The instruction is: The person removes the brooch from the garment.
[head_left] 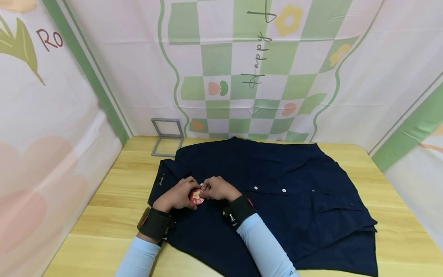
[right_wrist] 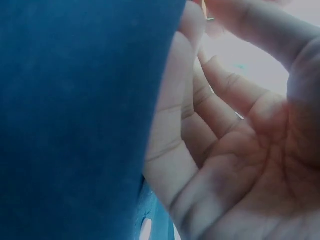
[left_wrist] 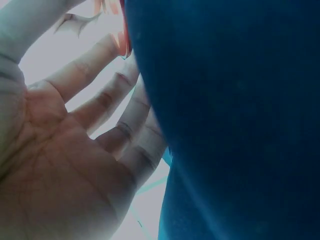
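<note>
A round red badge (head_left: 196, 196) with a yellow cartoon figure and pale lettering lies against a dark navy shirt (head_left: 221, 161). My left hand (head_left: 178, 194) holds it from the left, thumb at the lower edge and index finger at the upper. From the other side, my right hand (head_left: 221, 189) pinches the badge's right edge between thumb and fingers. In the left wrist view the badge's red rim (left_wrist: 123, 32) shows side-on near the fingertips, beside the blue-looking cloth (left_wrist: 230, 120). Only a sliver of the badge shows in the right wrist view; its back is hidden.
The shirt spreads over much of the wooden table (head_left: 114, 192), with white buttons (head_left: 284, 191) along its front and folds at the right. Behind its left end stands an open grey frame (head_left: 167, 135). Patterned cloth curtains (head_left: 214, 57) hang at the back and sides.
</note>
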Demonstrator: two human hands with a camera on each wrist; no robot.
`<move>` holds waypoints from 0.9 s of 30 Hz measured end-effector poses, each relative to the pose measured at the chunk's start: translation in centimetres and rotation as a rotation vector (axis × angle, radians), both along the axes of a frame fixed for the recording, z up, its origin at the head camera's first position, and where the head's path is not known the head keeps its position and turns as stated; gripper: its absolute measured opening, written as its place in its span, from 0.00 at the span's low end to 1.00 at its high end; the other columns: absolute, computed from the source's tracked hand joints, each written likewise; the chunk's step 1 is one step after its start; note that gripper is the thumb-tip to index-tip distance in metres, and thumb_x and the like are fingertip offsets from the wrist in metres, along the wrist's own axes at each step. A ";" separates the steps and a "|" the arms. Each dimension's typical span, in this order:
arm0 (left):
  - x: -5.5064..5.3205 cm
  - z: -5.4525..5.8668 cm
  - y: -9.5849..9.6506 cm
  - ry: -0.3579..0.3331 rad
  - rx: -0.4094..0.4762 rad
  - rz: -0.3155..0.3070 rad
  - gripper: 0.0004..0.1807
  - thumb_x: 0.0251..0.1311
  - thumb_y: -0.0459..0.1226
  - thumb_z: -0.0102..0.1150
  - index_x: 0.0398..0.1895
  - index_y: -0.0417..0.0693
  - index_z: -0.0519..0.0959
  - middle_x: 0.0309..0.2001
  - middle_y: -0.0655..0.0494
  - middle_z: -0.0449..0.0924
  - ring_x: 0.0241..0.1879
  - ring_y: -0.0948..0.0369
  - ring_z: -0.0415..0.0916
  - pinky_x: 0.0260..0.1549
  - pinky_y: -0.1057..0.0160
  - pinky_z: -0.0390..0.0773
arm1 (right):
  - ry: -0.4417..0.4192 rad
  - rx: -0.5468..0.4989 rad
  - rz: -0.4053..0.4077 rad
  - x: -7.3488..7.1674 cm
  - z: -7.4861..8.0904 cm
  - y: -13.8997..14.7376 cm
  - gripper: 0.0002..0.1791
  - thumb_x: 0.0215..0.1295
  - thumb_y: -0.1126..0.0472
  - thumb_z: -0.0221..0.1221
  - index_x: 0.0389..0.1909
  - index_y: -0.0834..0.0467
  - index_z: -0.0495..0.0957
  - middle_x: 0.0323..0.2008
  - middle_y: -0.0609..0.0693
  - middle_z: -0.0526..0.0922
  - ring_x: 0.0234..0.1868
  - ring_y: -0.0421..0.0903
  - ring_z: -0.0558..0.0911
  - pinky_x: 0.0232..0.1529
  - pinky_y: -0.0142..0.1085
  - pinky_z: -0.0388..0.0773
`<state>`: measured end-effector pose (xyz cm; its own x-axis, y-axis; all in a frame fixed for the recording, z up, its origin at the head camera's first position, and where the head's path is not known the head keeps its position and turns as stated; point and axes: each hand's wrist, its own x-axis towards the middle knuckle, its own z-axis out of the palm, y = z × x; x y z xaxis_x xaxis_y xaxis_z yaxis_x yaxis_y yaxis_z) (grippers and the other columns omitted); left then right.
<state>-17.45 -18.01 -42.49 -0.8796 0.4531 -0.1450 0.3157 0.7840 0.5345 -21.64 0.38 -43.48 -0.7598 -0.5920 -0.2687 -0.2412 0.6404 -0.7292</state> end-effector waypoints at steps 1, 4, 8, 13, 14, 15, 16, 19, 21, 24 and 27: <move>0.0 0.0 0.0 -0.004 0.002 0.004 0.29 0.44 0.34 0.78 0.52 0.42 0.80 0.52 0.51 0.72 0.54 0.51 0.67 0.51 0.54 0.75 | 0.006 0.001 -0.002 0.0 0.0 0.0 0.06 0.65 0.57 0.64 0.33 0.56 0.82 0.22 0.46 0.83 0.22 0.38 0.78 0.24 0.28 0.73; 0.0 0.0 0.1 -0.003 -0.001 0.004 0.29 0.44 0.34 0.78 0.53 0.42 0.80 0.53 0.51 0.72 0.54 0.50 0.67 0.51 0.53 0.75 | 0.032 0.003 -0.004 0.1 0.0 -0.1 0.06 0.65 0.58 0.64 0.32 0.56 0.83 0.22 0.46 0.83 0.22 0.38 0.77 0.24 0.28 0.72; 0.1 0.0 -0.1 0.003 -0.009 0.000 0.29 0.44 0.35 0.78 0.53 0.42 0.80 0.53 0.50 0.73 0.54 0.49 0.67 0.51 0.53 0.75 | 0.056 0.000 0.006 0.1 0.0 -0.2 0.07 0.67 0.58 0.63 0.33 0.57 0.84 0.21 0.46 0.82 0.22 0.38 0.76 0.24 0.27 0.72; 0.0 0.0 -0.2 -0.002 -0.009 0.000 0.30 0.44 0.35 0.79 0.54 0.41 0.79 0.54 0.50 0.72 0.55 0.49 0.67 0.52 0.53 0.75 | 0.057 -0.001 0.000 0.2 0.0 -0.1 0.06 0.67 0.58 0.62 0.34 0.56 0.84 0.21 0.46 0.81 0.22 0.39 0.76 0.24 0.28 0.71; 0.0 0.0 -0.2 -0.002 -0.011 0.000 0.30 0.44 0.35 0.79 0.54 0.41 0.79 0.54 0.50 0.72 0.55 0.49 0.67 0.52 0.52 0.75 | 0.056 -0.002 -0.002 0.2 0.0 0.0 0.06 0.67 0.58 0.62 0.33 0.56 0.84 0.21 0.46 0.81 0.22 0.39 0.76 0.24 0.28 0.71; 0.0 0.0 -0.1 -0.006 -0.008 0.005 0.31 0.44 0.35 0.79 0.55 0.42 0.79 0.54 0.50 0.72 0.55 0.49 0.67 0.52 0.53 0.75 | 0.057 -0.002 -0.004 0.1 0.0 0.0 0.07 0.67 0.58 0.62 0.33 0.56 0.84 0.21 0.47 0.81 0.22 0.39 0.76 0.23 0.28 0.71; 0.0 0.0 -0.1 -0.011 -0.008 0.010 0.31 0.44 0.35 0.79 0.55 0.42 0.79 0.54 0.50 0.72 0.55 0.49 0.67 0.52 0.53 0.75 | 0.054 -0.002 -0.005 0.1 0.0 0.0 0.07 0.67 0.58 0.62 0.33 0.56 0.84 0.21 0.47 0.81 0.22 0.39 0.76 0.23 0.28 0.71; 0.0 -0.1 -0.1 -0.021 -0.011 0.018 0.30 0.44 0.35 0.79 0.54 0.42 0.79 0.54 0.51 0.72 0.55 0.49 0.66 0.53 0.53 0.75 | 0.042 -0.002 -0.008 0.1 0.0 0.0 0.07 0.67 0.58 0.62 0.33 0.56 0.84 0.21 0.47 0.80 0.22 0.40 0.76 0.24 0.29 0.71; 0.0 -0.1 -0.1 -0.024 -0.009 0.016 0.30 0.44 0.35 0.79 0.54 0.43 0.80 0.54 0.51 0.71 0.55 0.50 0.66 0.52 0.53 0.75 | 0.039 -0.001 -0.009 0.1 0.0 0.0 0.07 0.67 0.58 0.62 0.32 0.56 0.83 0.21 0.47 0.80 0.21 0.40 0.76 0.24 0.28 0.71; -0.1 -0.1 -0.2 -0.013 -0.012 0.004 0.30 0.43 0.35 0.79 0.54 0.42 0.79 0.54 0.50 0.71 0.54 0.50 0.67 0.52 0.53 0.75 | 0.032 -0.007 -0.009 0.1 0.0 0.0 0.07 0.67 0.58 0.62 0.32 0.56 0.83 0.20 0.46 0.79 0.21 0.40 0.76 0.24 0.28 0.71; 0.0 -0.2 -0.2 -0.011 -0.013 -0.002 0.30 0.43 0.35 0.79 0.54 0.42 0.79 0.55 0.50 0.71 0.55 0.50 0.67 0.53 0.53 0.75 | 0.018 -0.020 -0.012 0.1 -0.1 0.1 0.07 0.67 0.57 0.62 0.32 0.56 0.83 0.20 0.46 0.79 0.22 0.39 0.75 0.24 0.28 0.71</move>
<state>-17.50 -18.25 -42.64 -0.8768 0.4533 -0.1605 0.3118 0.7900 0.5279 -21.52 0.52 -43.59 -0.7717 -0.5878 -0.2428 -0.2469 0.6287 -0.7374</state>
